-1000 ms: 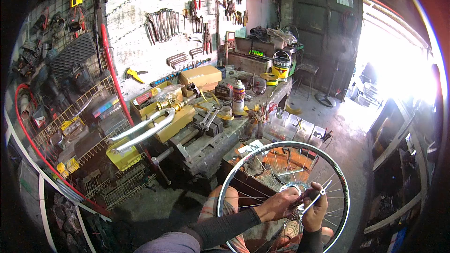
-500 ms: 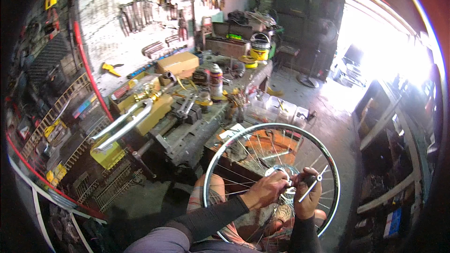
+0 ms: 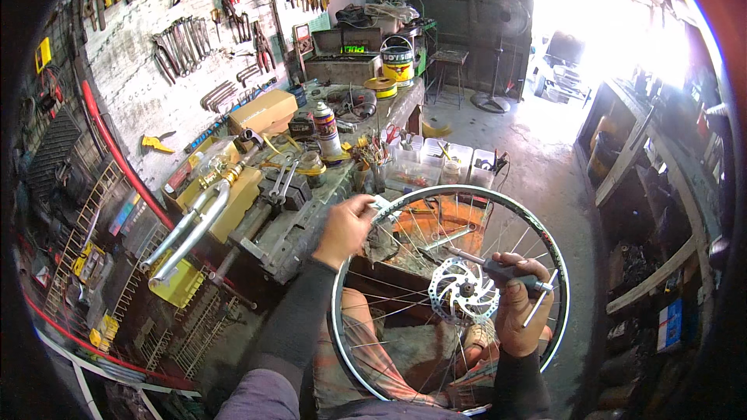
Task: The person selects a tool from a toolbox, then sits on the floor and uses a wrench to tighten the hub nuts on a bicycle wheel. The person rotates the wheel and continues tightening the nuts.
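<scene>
R hand wrapped round driver, dark handle, thin shaft running up-left past edge of rotor, pale crossbar at butt end, angled down; L hand well apart from R, at upper-L edge of wheel; L fingers drawn narrow, tips by rim & white sheet; can't tell whether they grip anything or touch rim.

Wheel tilted across person's legs, black rim w/ pale outer edge; slotted silver rotor at hub, face toward viewer; R hand just R of rotor, in front of spokes.

Beyond wheel, seen partly thru spokes: orange tray w/ metal tools in it; L of that, bench vise, spanners on top; silver fork further L, legs pointing down-L over yellow bin; spray can upright on bench, cardboard box to its L; wrenches hung in row on pale wall.
</scene>
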### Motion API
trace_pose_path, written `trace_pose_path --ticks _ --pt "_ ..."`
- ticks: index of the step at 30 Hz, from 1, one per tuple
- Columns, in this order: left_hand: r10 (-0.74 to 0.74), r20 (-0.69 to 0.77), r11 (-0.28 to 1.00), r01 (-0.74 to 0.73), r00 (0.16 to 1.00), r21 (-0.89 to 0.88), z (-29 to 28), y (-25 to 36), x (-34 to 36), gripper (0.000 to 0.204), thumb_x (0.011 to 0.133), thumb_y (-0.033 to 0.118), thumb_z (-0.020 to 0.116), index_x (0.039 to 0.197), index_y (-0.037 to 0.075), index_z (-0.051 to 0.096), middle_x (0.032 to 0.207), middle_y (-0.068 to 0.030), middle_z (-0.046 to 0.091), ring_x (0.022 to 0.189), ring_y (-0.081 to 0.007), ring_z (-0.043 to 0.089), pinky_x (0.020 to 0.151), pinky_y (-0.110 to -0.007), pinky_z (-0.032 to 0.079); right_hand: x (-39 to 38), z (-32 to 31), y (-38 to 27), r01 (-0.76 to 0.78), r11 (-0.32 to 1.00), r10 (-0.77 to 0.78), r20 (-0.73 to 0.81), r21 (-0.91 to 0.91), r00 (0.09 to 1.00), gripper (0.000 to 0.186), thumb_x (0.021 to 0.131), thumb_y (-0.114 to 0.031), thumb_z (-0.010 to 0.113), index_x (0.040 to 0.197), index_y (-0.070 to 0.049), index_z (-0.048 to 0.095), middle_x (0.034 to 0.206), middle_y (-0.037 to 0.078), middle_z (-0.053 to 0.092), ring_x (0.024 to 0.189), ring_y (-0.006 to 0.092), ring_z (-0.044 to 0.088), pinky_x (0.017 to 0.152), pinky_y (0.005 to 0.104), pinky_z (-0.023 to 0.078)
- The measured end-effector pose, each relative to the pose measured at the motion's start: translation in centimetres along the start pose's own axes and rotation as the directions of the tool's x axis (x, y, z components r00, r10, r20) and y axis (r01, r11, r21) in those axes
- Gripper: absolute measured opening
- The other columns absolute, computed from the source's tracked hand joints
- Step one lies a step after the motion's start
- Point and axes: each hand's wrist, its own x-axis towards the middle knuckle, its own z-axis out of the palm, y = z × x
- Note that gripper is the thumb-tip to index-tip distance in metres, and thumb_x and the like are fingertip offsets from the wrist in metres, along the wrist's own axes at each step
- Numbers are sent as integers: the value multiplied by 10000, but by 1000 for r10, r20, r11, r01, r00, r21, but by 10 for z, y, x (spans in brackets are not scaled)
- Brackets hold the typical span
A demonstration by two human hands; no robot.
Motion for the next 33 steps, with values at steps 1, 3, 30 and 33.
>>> trace_pose_path --ticks 1,3,30,33 --pt "-145 -2 980 144 989 134 -13 -41 15 196 951 150 776 1085 7 792 973 -204 801 853 -318 786 784 -393 595 1 0 0 -5 1000 5 5 15 1000 458 939 -240 864 1252 -11 620 1263 224 710 1231 365 698 1106 514 557" --pt "-132 -10 890 123 991 439 -41 -123 22 182 896 160 800 1005 14 794 949 -206 791 897 -384 773 808 -465 598 -1 2 2 -22 1000 21 15 21 1000 464 938 -248 866 1251 -11 620 1256 221 712 1224 364 699 1105 515 554" --pt "220 395 973 -231 892 -22 44 49 -111 256 881 153 823 1117 64 779 1319 -163 714 1258 -361 660 1103 -460 508 40 26 -28 150 613 237 362 -775 902 160 1006 -3 673 1161 29 654 954 107 765 881 169 758 788 317 593" --pt "119 338 993 -111 933 -46 61 54 -134 289 895 180 818 1152 58 773 1348 -164 682 1290 -382 631 1111 -462 496 38 20 -24 194 546 215 360 -815 908 158 1002 -18 688 1150 24 651 898 130 758 832 205 772 769 340 593"
